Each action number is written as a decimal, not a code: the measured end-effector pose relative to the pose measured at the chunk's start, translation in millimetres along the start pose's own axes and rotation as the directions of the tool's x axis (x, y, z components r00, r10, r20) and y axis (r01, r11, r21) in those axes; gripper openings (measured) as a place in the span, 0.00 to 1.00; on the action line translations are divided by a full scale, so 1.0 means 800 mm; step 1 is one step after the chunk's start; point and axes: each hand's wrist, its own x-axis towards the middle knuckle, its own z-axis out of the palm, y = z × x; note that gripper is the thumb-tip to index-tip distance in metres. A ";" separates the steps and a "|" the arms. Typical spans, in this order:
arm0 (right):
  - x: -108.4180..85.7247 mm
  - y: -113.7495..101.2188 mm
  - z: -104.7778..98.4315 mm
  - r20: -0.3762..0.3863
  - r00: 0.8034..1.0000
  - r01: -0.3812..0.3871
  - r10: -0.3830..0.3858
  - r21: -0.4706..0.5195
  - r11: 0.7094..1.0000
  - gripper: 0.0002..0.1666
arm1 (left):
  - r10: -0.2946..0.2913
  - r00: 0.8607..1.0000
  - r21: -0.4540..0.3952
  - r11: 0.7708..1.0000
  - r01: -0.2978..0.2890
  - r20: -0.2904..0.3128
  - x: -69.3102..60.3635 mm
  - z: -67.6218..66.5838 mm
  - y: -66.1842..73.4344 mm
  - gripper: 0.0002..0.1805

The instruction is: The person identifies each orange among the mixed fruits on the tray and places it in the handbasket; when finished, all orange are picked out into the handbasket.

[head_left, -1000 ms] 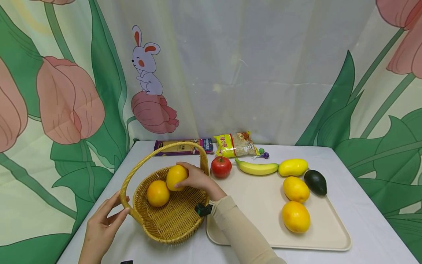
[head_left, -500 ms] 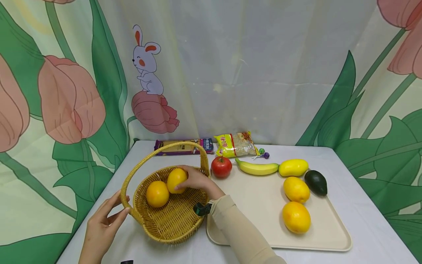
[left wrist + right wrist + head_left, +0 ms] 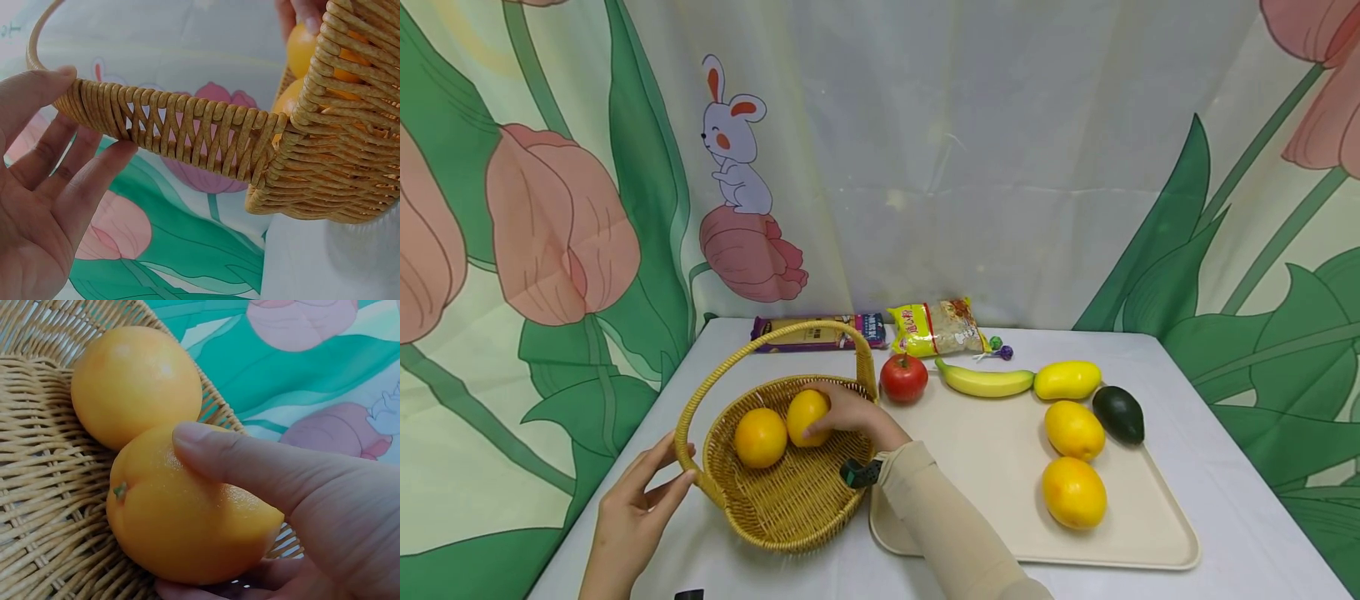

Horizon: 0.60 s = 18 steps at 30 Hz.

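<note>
My right hand [image 3: 850,412] grips an orange [image 3: 181,506] inside the wicker basket [image 3: 793,508], thumb across its top and fingers underneath, as the right wrist view shows. A second orange [image 3: 761,437] lies in the basket, touching the held one in the right wrist view. My left hand [image 3: 636,508] pinches the left base of the basket handle [image 3: 181,131] between thumb and fingers. The handle arches up over the basket.
Right of the basket, a beige tray [image 3: 970,500] bears a red tomato [image 3: 903,378], a banana [image 3: 985,381], a yellow mango [image 3: 1067,380], two yellow-orange fruits [image 3: 1074,492] and an avocado [image 3: 1117,415]. Behind lie a purple packet [image 3: 820,333], a yellow bag [image 3: 936,327] and lollipops [image 3: 1002,352].
My right hand has moved the held orange slightly down and to the right within the basket. My left hand stays on the handle.
</note>
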 end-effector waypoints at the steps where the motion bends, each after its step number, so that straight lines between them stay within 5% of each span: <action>1: 0.000 -0.001 0.000 0.001 1.000 -0.008 0.008 0.006 1.000 0.45 | -0.001 1.000 0.001 1.000 0.001 0.000 0.000 0.000 0.000 0.34; 18: -0.009 -0.016 -0.006 -0.011 0.997 -0.080 0.080 -0.016 0.997 0.47 | -0.004 1.000 0.012 1.000 0.004 0.000 0.000 0.000 -0.001 0.34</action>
